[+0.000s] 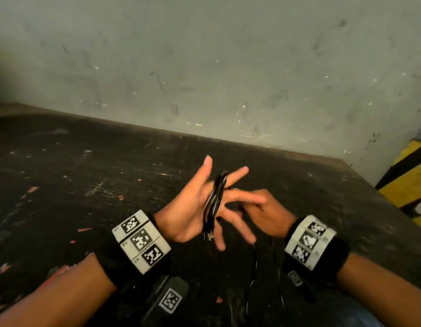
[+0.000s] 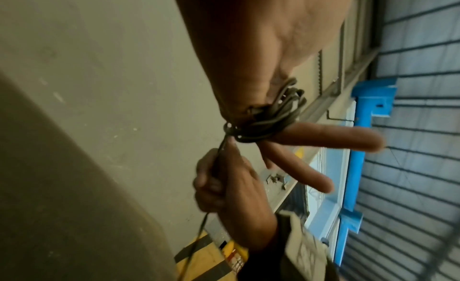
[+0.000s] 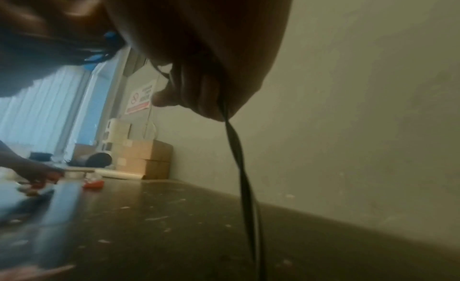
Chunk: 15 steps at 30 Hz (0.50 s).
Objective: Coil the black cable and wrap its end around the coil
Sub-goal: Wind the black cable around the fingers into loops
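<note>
Left hand (image 1: 193, 204): I keep fingers spread as a former; thin black cable (image 2: 268, 118) loops around them.
Right hand (image 2: 224, 186): grip clamped on the trailing strand below the coil, I judge for tension.

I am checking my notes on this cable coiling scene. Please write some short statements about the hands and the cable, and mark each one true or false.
1. The black cable is wound around the left hand. True.
2. The left hand's fingers are curled into a fist. False: they are held straight and spread.
3. The right hand grips a loose stretch of the cable. True.
4. The coil lies on the table. False: it sits on the left hand, above the table.
</note>
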Each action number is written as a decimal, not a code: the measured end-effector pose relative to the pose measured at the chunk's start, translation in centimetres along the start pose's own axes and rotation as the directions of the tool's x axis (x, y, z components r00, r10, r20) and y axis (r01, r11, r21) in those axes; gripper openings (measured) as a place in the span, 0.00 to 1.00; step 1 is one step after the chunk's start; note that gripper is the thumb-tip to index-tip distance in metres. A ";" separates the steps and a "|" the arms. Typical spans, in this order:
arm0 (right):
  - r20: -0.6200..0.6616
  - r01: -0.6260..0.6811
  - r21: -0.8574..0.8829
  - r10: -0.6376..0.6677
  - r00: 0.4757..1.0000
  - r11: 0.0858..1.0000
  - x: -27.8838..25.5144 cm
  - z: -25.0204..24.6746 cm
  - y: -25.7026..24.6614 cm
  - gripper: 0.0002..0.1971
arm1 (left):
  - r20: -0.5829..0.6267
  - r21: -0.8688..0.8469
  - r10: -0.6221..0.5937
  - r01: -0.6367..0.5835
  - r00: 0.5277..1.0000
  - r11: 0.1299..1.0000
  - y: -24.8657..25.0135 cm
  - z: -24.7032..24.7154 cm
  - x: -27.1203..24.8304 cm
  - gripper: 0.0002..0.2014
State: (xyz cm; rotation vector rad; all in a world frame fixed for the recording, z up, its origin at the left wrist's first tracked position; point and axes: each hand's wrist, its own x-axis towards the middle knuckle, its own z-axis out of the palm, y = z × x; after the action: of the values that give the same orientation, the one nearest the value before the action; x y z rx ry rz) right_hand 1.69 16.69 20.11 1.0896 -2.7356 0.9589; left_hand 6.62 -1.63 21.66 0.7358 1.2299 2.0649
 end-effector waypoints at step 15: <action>0.282 0.122 -0.226 -0.055 0.958 0.967 -1.0 -2.6 -8.2 0.13 | -0.409 0.522 0.057 0.182 0.911 0.833 -0.9 -2.2 2.4 0.33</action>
State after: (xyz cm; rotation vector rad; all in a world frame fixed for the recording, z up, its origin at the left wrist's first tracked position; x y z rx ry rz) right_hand 7.18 14.15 26.26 1.3743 -2.8824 0.4758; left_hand 3.67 -0.70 20.29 0.4929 2.1194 1.8640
